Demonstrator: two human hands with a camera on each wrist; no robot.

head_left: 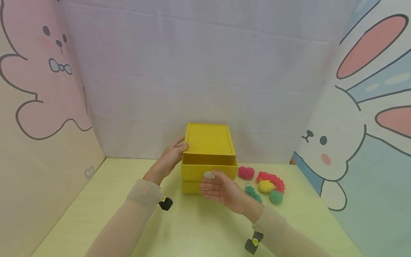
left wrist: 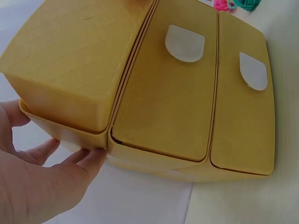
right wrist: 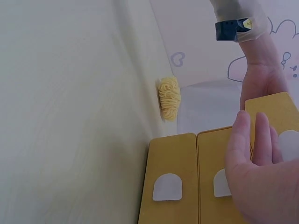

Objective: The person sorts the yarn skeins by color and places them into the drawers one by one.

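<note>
A yellow chest of drawers stands against the back wall, with three drawers in the left wrist view. Its top drawer is pulled partly out, and a dark gap shows behind its front; the middle drawer and bottom drawer sit flush. My left hand rests on the chest's left side near the top, thumb at the upper edge and fingertips against the side wall. In front of the top drawer, my right hand has its fingers extended across the drawer front, thumb beside the white tab.
On the table right of the chest lie several yarn bundles: magenta, coral, yellow and green. A pale yellow skein lies left of the chest. Printed wall panels rise on both sides.
</note>
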